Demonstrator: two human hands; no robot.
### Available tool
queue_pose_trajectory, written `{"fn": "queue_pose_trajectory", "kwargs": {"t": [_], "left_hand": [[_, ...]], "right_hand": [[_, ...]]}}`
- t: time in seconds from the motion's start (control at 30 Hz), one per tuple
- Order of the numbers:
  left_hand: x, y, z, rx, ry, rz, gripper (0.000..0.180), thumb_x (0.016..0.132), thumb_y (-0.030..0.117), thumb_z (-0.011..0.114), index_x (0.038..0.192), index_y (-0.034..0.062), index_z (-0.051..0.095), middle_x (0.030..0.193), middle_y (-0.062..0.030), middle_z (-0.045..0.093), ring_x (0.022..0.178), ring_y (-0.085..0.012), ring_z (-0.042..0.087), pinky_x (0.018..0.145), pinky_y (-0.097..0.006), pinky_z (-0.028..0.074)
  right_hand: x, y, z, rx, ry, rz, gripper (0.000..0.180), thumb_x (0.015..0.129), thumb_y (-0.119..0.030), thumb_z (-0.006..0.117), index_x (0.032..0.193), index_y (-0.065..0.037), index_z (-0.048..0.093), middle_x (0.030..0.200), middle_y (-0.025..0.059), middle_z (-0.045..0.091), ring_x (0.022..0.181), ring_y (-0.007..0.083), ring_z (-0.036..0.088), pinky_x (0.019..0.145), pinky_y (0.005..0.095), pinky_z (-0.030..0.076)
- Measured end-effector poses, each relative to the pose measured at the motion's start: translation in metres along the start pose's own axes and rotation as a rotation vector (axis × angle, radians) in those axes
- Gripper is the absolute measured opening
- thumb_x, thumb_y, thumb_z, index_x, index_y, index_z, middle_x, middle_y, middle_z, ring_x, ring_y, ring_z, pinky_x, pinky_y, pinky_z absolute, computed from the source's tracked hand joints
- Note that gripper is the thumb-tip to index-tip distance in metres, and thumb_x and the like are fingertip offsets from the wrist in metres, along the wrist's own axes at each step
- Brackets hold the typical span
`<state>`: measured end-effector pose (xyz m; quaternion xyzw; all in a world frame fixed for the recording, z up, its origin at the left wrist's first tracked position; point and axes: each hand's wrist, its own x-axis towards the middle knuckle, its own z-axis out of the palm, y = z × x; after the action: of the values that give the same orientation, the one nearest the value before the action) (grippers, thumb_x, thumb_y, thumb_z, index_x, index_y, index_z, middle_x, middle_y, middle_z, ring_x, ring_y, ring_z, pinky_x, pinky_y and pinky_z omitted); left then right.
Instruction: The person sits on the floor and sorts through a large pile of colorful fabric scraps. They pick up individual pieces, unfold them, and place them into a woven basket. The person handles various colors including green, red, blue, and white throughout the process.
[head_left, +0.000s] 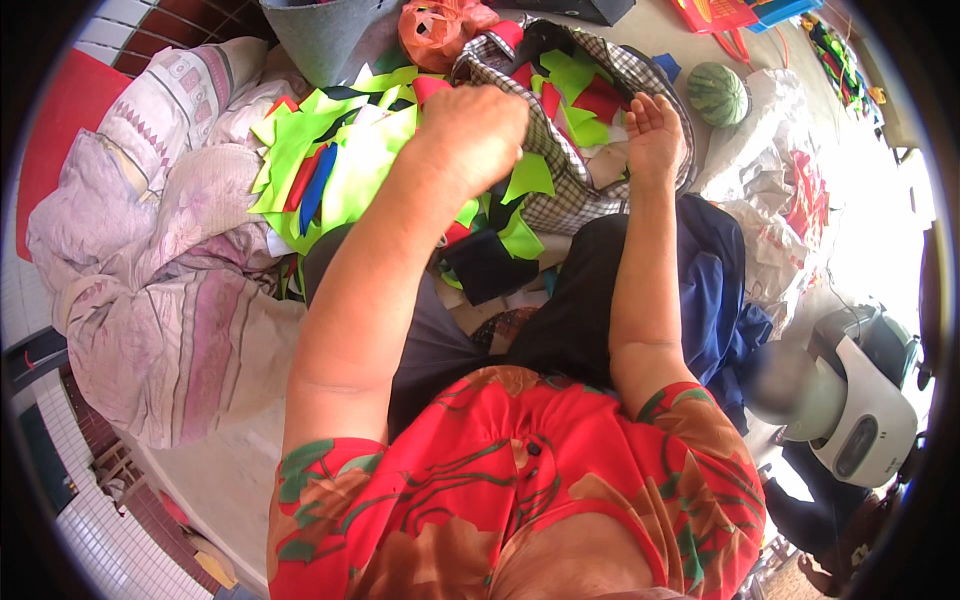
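Observation:
My left hand [472, 135] is closed in a fist over the edge of a heap of fabric scraps [345, 165], mostly bright yellow-green with some red, blue and black. Its fingertips are turned away, so what it grips is hidden; a red scrap [430, 90] shows beside its knuckles. Beside it lies a black-and-white checked cloth bag [575, 212], its mouth open, with green, red and pale scraps inside. My right hand [655, 135] is at the bag's right side, palm showing, fingers loosely curled and apart, with nothing visible in it.
Crumpled patterned cloth [190, 290] is piled on the left. A grey bucket [325, 40] and an orange plastic bag [440, 30] stand at the back. A watermelon [717, 95] and white sacks [765, 150] lie right. Another person with a white-and-grey device [875, 405] is at lower right.

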<state>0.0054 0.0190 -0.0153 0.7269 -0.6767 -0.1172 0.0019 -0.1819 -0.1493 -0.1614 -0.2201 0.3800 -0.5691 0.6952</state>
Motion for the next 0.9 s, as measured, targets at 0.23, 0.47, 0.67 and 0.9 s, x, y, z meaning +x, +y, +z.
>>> {"fn": "queue_pose_trajectory", "kwargs": {"t": [0.23, 0.47, 0.67, 0.9], "left_hand": [[-0.006, 0.026, 0.001, -0.056, -0.043, 0.178, 0.020, 0.074, 0.016, 0.066, 0.086, 0.0027, 0.057, 0.084, -0.0117, 0.061, 0.084, -0.0280, 0.062, 0.071, -0.040, 0.047], [-0.017, 0.040, -0.001, 0.003, 0.008, 0.276, 0.013, 0.075, 0.012, 0.055, 0.085, 0.0036, 0.055, 0.079, -0.0081, 0.054, 0.076, -0.0222, 0.054, 0.071, -0.035, 0.038], [-0.019, 0.041, -0.008, 0.036, -0.050, 0.266, 0.018, 0.071, 0.010, 0.056, 0.087, 0.0034, 0.051, 0.080, -0.0086, 0.049, 0.077, -0.0211, 0.051, 0.074, -0.034, 0.037], [-0.015, 0.032, -0.003, 0.087, -0.112, 0.220, 0.024, 0.071, 0.010, 0.056, 0.093, 0.0016, 0.052, 0.088, -0.0112, 0.050, 0.081, -0.0217, 0.052, 0.082, -0.034, 0.038]], "right_hand": [[0.004, 0.012, 0.014, -0.483, -0.284, 0.124, 0.019, 0.087, -0.018, 0.054, 0.100, -0.004, 0.057, 0.089, 0.0061, 0.064, 0.079, 0.0128, 0.060, 0.068, 0.0241, 0.046], [0.075, 0.074, -0.047, -1.466, -0.480, -0.050, 0.036, 0.074, -0.021, 0.068, 0.106, -0.007, 0.058, 0.095, 0.0080, 0.062, 0.089, 0.0194, 0.058, 0.078, 0.0321, 0.045], [0.099, 0.125, -0.062, -2.107, -0.601, -0.189, 0.074, 0.066, -0.031, 0.075, 0.129, -0.020, 0.039, 0.132, 0.0137, 0.036, 0.120, 0.0395, 0.036, 0.091, 0.0525, 0.041], [0.120, 0.154, -0.039, -2.257, -0.717, -0.031, 0.093, 0.065, -0.025, 0.074, 0.140, -0.031, 0.019, 0.147, 0.0132, 0.008, 0.131, 0.0502, 0.010, 0.093, 0.0688, 0.028]]}}
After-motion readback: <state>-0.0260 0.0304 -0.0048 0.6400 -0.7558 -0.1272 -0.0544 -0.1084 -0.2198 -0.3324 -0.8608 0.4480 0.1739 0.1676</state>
